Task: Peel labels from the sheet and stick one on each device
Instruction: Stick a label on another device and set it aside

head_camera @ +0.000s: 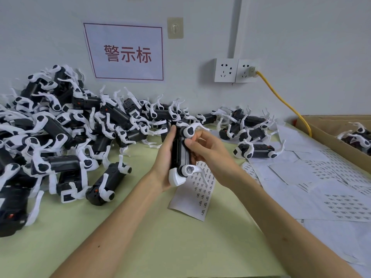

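even, soft light — edges warped

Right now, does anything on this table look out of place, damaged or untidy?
Nothing looks damaged or spilled. The devices on the left lie in a tangled heap, and the label sheets on the right overlap askew. The left hand and the right hand hold one device.

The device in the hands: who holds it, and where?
The left hand holds the device around its black middle; the right hand pinches its upper right side.
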